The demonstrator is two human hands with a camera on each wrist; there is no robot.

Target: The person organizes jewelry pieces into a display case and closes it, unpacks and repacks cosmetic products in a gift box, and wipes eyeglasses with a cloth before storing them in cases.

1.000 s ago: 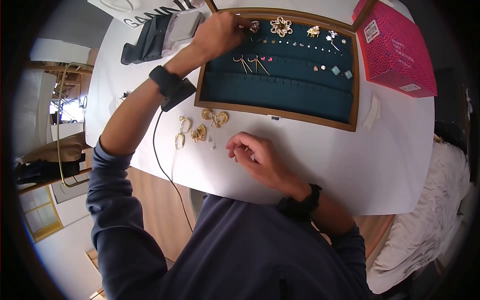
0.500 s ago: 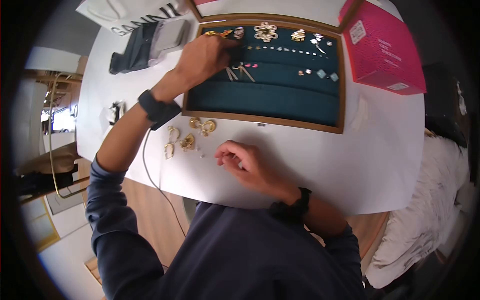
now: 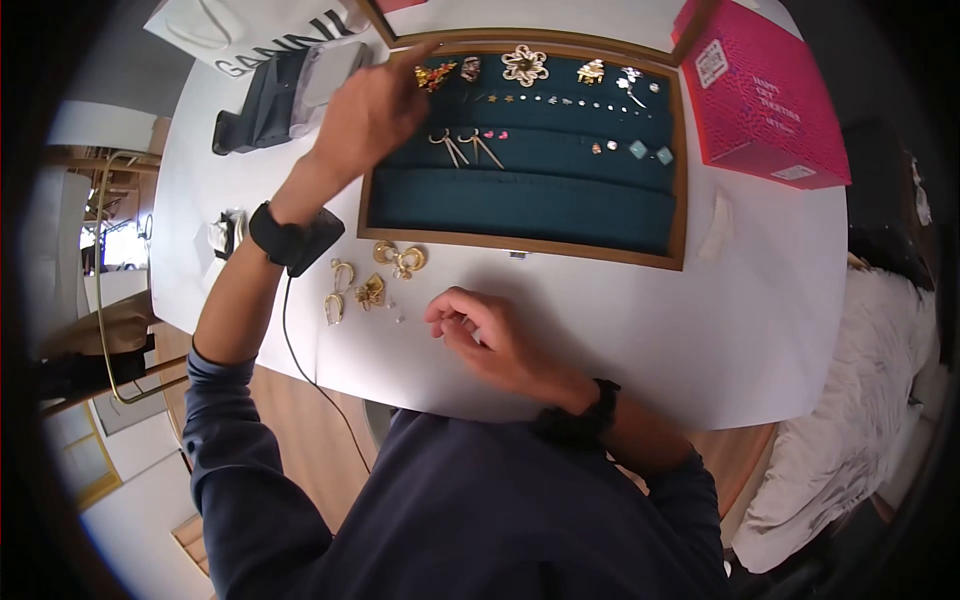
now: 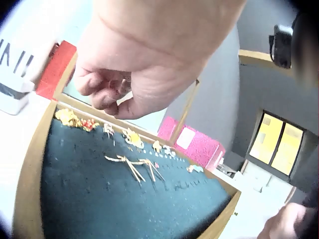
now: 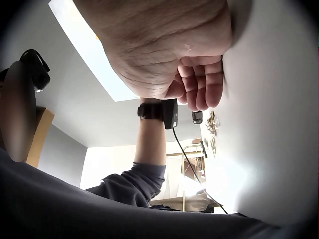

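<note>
The left hand (image 3: 372, 118) hangs over the far left corner of the jewelry box (image 3: 520, 212), its fingers loosely bent and the thumb near the fingertips. Just beside it, in the box's far left corner, sits a red and gold brooch (image 3: 434, 77). The wood-framed, dark teal-lined box lies toward the far edge of the desk (image 3: 640, 330), lid raised. Along its back edge, right of that brooch, come a dark sparkling piece (image 3: 471, 69), a flower brooch (image 3: 525, 66) and a gold piece (image 3: 591, 71); a row of small studs (image 3: 568, 101) runs in front of them, then a pair of stick earrings (image 3: 455, 150) toward the left and two pale blue squares (image 3: 651, 153) near the right rim. The right hand (image 3: 495, 340) rests on the desk close to its near edge, fingers relaxed and curled inward. To its left, before the box's near left corner, lie gold earrings (image 3: 400, 260), hoops (image 3: 336, 307) and a gold ornament (image 3: 370, 292). A pink box (image 3: 765, 100) stands by the desk's far right corner, a white paper bag (image 3: 225, 35) by the far left.
</note>
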